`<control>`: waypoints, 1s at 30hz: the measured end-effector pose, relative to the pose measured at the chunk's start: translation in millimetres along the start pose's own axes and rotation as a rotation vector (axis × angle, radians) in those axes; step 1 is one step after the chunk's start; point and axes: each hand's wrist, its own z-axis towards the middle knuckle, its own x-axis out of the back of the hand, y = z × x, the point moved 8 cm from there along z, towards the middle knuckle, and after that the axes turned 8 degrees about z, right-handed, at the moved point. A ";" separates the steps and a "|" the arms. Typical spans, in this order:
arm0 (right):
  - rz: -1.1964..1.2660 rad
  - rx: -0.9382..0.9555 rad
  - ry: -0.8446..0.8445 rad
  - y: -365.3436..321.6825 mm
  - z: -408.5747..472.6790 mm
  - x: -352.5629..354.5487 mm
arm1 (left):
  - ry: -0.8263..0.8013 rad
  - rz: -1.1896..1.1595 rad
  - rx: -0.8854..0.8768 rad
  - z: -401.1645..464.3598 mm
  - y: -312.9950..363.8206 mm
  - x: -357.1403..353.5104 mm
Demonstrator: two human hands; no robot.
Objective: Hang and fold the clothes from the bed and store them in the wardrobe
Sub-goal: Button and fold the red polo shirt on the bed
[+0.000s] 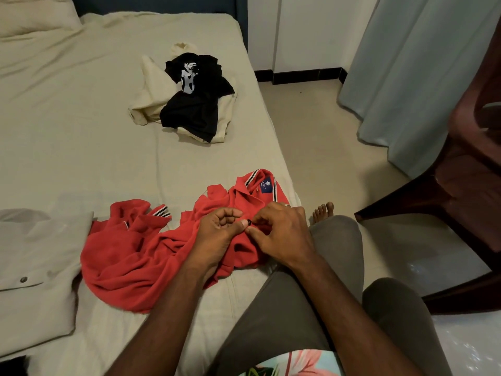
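Both hands meet on the red polo (pixel 130 256) at the near bed (pixel 67 118) edge: left hand (pixel 217 232) and right hand (pixel 279 234) fingers curled, tips pinching the placket around a small dark button (pixel 248 222), likely fastening it so the shirt folds flat. Collar just beyond the fingertips, body bunched left of them. Black and cream clothes (pixel 189 101) heaped well beyond. Grey shirt (pixel 35 267) far left. No wardrobe or container visible

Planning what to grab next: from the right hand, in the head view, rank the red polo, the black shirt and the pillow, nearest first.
From the right hand:
1. Red polo, under the hand, pinched at its placket.
2. Black shirt, mid-bed, on a cream garment.
3. Pillow, far left corner.
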 end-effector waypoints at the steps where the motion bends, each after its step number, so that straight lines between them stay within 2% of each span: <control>1: 0.012 -0.009 -0.006 0.3 0.3 -1.3 | -0.010 -0.011 0.004 0.4 0.1 0.2; 6: 0.060 -0.013 -0.055 -1.7 0.6 -5.9 | -0.064 0.003 -0.008 0.6 2.9 -1.4; 9: 0.129 -0.032 -0.080 -0.3 0.1 -7.5 | -0.025 0.071 -0.030 1.4 1.0 1.6; 12: 0.315 -0.169 0.099 17.7 3.2 7.7 | 0.032 0.159 -0.082 -2.9 4.9 1.8; 14: 0.391 -0.283 0.263 32.4 1.6 23.6 | 0.068 0.267 -0.147 -7.7 14.7 -0.2; 16: 0.410 -0.375 0.353 40.7 -2.1 35.2 | 0.082 0.381 -0.215 -10.3 26.6 -2.9; 18: 0.439 -0.441 0.357 48.5 -3.3 34.8 | 0.089 0.491 -0.314 -9.2 43.4 -4.4; 21: 0.463 -0.473 0.264 54.6 0.2 22.7 | 0.095 0.704 -0.551 3.1 77.9 -8.3; 24: 0.414 -0.423 0.116 47.7 4.1 7.5 | -0.063 0.947 -0.642 38.3 90.7 -18.9; 26: 0.327 -0.403 0.035 43.3 5.2 0.4 | -0.216 1.083 -0.554 63.9 82.4 -22.5; 28: 0.267 -0.392 -0.001 40.3 8.3 -3.0 | -0.370 1.058 -0.448 80.1 74.3 -22.5; 30: 0.285 -0.389 -0.010 40.1 11.2 -5.4 | -0.439 1.004 -0.382 89.1 74.0 -20.3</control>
